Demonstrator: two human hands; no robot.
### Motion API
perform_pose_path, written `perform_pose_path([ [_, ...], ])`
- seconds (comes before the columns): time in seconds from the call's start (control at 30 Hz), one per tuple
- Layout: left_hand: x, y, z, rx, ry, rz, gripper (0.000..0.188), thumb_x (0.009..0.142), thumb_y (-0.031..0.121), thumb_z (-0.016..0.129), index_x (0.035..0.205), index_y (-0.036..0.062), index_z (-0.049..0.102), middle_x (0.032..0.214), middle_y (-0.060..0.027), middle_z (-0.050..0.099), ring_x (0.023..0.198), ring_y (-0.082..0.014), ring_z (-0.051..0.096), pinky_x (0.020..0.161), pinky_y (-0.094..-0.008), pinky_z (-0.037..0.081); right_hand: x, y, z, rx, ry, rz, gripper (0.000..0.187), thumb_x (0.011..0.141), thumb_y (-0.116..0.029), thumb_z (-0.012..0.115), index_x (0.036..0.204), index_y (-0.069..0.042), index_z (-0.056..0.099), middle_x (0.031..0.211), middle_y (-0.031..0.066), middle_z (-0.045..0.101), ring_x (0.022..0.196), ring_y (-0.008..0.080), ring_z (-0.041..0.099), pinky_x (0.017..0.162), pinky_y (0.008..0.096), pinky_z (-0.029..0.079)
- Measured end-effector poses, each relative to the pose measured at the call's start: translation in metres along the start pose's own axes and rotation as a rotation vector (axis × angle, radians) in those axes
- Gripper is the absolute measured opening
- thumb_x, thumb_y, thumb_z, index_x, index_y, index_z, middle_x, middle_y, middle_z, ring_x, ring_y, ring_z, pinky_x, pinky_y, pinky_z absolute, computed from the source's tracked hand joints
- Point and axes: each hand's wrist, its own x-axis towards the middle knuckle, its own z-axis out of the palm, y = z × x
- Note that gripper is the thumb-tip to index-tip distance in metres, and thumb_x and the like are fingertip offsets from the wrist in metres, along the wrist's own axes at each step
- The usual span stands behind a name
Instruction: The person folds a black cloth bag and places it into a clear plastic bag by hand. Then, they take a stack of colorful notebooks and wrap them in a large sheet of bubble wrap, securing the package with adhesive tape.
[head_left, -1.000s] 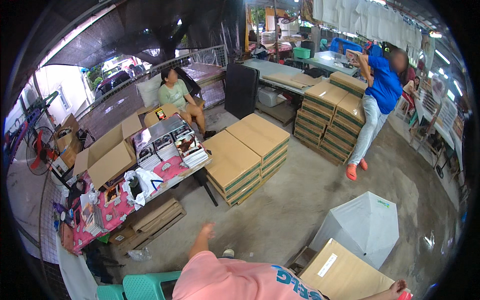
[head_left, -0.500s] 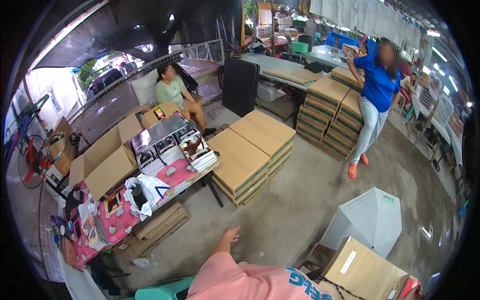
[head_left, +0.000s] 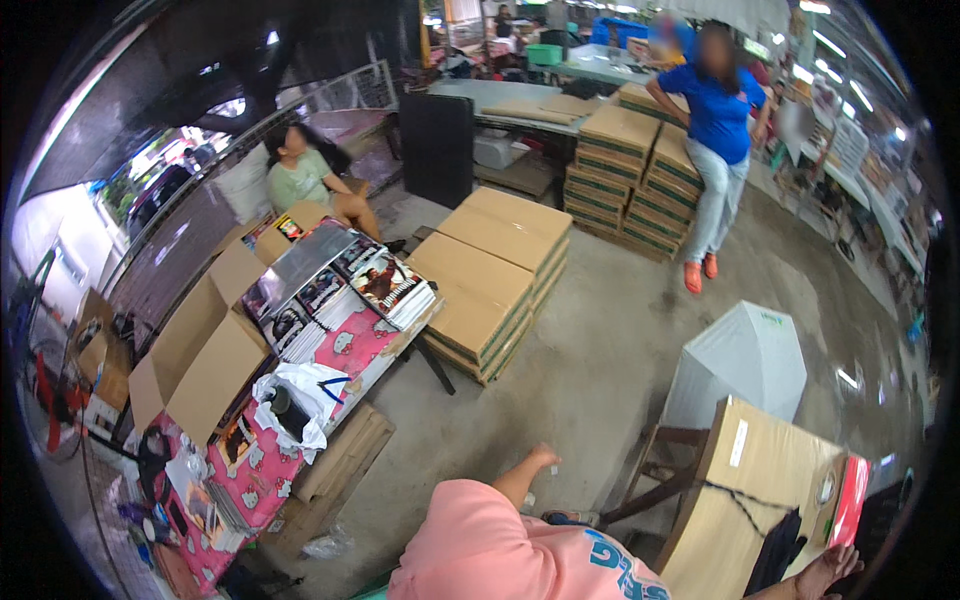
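Nearest, the pink shirt (head_left: 500, 535) hides the floor beneath it. The right hand (head_left: 832, 572), its forearm cut off by the lower edge, has a loose grip with the fingers spread, just beside a red flat item (head_left: 852, 500); I cannot tell whether they touch. That item lies at the right edge of the wooden bench (head_left: 755, 455), its long axis along that edge, 1 end pointing forward, the other toward the hand. A dark cloth (head_left: 775, 555), its folds hard to make out, and a dark cord (head_left: 745, 493) lie to its left. Against 0.5 s ago, more of the bench and red item shows, and the cloth has come into view. The left hand (head_left: 543, 457) hangs over the floor, small and blurred; I cannot tell whether its grip is open or closed. Beyond the bench, a pale umbrella (head_left: 738, 360) is partly covered by it. Farther off, 2 co-workers appear, 1 in a blue shirt (head_left: 715, 112), 1 in a green shirt (head_left: 298, 180).
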Motion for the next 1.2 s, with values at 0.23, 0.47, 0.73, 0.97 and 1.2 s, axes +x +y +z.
perform_pose_path([
  [0.23, -0.024, 0.041, 0.036, 0.073, -0.205, -0.115, 0.039, 0.082, 0.045, 0.061, 0.086, 0.0070, 0.070, 0.081, -0.0110, 0.069, 0.080, -0.0253, 0.065, 0.073, -0.0384, 0.051, -0.081, -0.144, -0.052, -0.063, 0.031, 0.170, 0.077, 0.068, -0.026, 0.076, 0.132, -0.010, 0.036, 0.125, 0.0122, 0.043, 0.115, 0.0287, 0.039, 0.092, 0.0413, 0.031],
  [0.47, -0.040, 0.112, 0.099, -0.143, -0.218, 0.092, 0.052, 0.075, 0.009, 0.070, 0.120, 0.0022, 0.044, 0.101, -0.0118, 0.058, 0.077, -0.0233, 0.060, 0.060, -0.0322, 0.051, -0.129, -0.161, -0.062, -0.322, 0.273, 0.350, 0.080, 0.072, -0.047, 0.068, 0.137, -0.015, 0.037, 0.107, 0.0107, 0.055, 0.092, 0.0251, 0.054, 0.073, 0.0467, 0.044],
  [0.73, -0.137, 0.244, 0.145, 0.028, 0.125, 0.867, 0.057, 0.075, 0.014, 0.069, 0.123, 0.0018, 0.042, 0.118, -0.0190, 0.045, 0.106, -0.0301, 0.048, 0.084, -0.0382, 0.044, -0.167, -0.098, -0.076, -1.956, 0.032, 1.333, 0.051, 0.067, -0.018, 0.076, 0.114, -0.010, 0.059, 0.115, 0.0153, 0.056, 0.113, 0.0319, 0.048, 0.097, 0.0418, 0.039],
  [0.97, -0.174, 0.345, 0.207, 0.477, 0.198, 1.286, 0.068, 0.070, 0.033, 0.073, 0.124, 0.0046, 0.045, 0.128, -0.0194, 0.039, 0.121, -0.0372, 0.034, 0.098, -0.0505, 0.028, -0.170, -0.088, -0.166, -2.018, 0.315, 1.108, 0.064, 0.058, -0.015, 0.081, 0.117, -0.011, 0.056, 0.130, 0.0166, 0.043, 0.121, 0.0347, 0.039, 0.101, 0.0428, 0.035],
  [1.2, -0.137, 0.405, 0.247, 0.694, -0.204, 1.093, 0.032, 0.083, 0.024, 0.064, 0.104, 0.0023, 0.052, 0.106, -0.0176, 0.057, 0.100, -0.0324, 0.055, 0.081, -0.0421, 0.043, -0.124, -0.093, -0.251, -2.316, 0.600, 1.337, 0.070, 0.061, -0.016, 0.080, 0.125, -0.012, 0.051, 0.144, 0.0163, 0.030, 0.135, 0.0382, 0.020, 0.104, 0.0619, 0.023],
])
